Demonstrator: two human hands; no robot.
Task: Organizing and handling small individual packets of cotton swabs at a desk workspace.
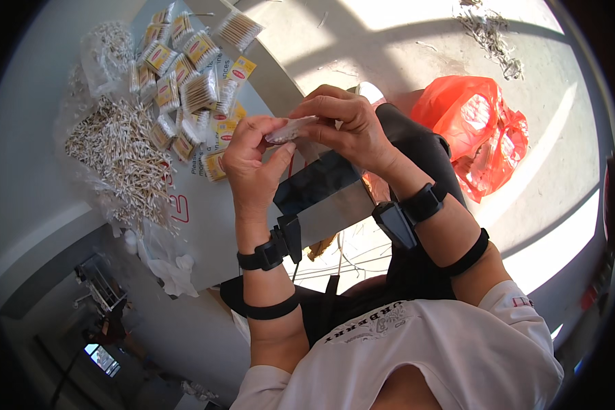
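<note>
My left hand (256, 154) and my right hand (345, 123) meet above the near right side of the table, fingers closed. Between them is a small clear plastic packet (290, 130) with white contents that look like cotton swab tips. The left thumb and fingers pinch its near end, while the right fingers hold its far end and hide part of it. Left of my hands lies a heap of filled cotton swab packs (201, 90), several with yellow cards (241, 69). Beside that heap spreads a large pile of loose cotton swabs (119, 150) on clear plastic.
A red plastic bag (468, 130) stands on the floor at the right, beyond my dark-trousered leg. Farther off lies a tangled pale clump (492, 41). A dark flat panel (318, 183) is below my hands. Crumpled clear plastic (167, 263) hangs by the table's near left edge.
</note>
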